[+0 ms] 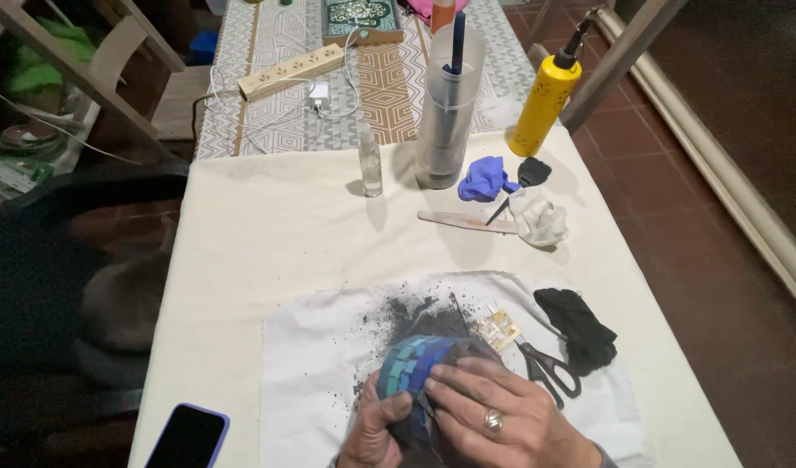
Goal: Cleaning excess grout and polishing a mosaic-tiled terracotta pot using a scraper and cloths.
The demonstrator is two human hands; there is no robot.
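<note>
Blue-tiled mosaic dome [415,368] on white cloth [311,364], near counter [268,234] edge. Left hand [376,429] grips its left flank, fingers curled; right hand [502,416] pressed flat over right side. Scissors [545,371] just right.

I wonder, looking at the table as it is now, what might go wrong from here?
Dark grout powder lies loose around the mosaic piece under both hands; it may spread past the white cloth. The scissors lie beside the right hand and might get knocked. The phone sits at the table's edge.
</note>
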